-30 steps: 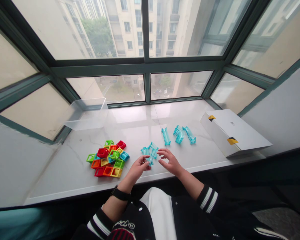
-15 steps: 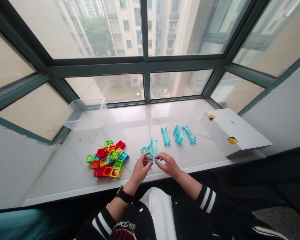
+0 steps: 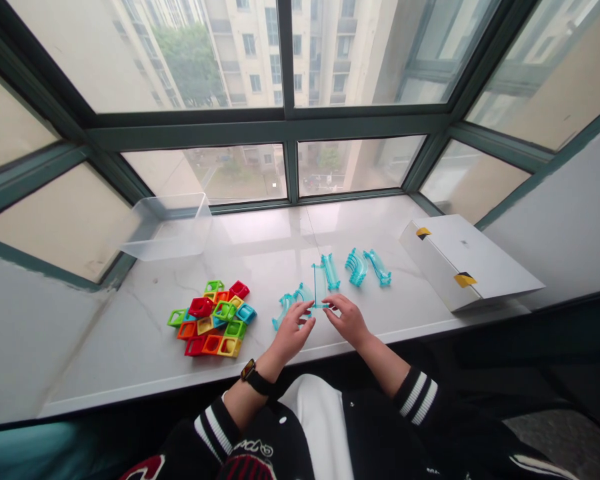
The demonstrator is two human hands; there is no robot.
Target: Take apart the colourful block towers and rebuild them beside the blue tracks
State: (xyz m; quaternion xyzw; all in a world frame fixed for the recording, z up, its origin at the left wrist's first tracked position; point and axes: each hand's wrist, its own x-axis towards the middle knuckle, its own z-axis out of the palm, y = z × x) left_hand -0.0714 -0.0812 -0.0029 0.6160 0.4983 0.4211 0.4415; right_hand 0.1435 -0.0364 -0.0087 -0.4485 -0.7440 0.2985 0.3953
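Observation:
A clear blue track piece [image 3: 320, 285] with raised sides lies lengthwise away from me, its near end between my hands. My right hand [image 3: 349, 321] pinches the right corner of that end between thumb and fingers. On the other side, my left hand [image 3: 291, 333] has its thumb and fingers apart, fingertips at the left corner. Beside and partly behind my left hand lie curved blue track pieces [image 3: 284, 308]. Just beyond the held piece is a straight track piece [image 3: 331, 272]. Farther right are a curved track piece [image 3: 357, 267] and another track piece [image 3: 379, 268].
Several coloured cube blocks [image 3: 213, 325] are heaped on the left of the white sill [image 3: 265, 247]. A clear plastic bin [image 3: 167, 230] stands at the back left by the window. A white box [image 3: 473, 260] with yellow-black tabs is on the right.
The track piece has moved forward and right, and so have both hands. My left hand's fingers have spread from their pinch. The curved pieces beside it show more fully.

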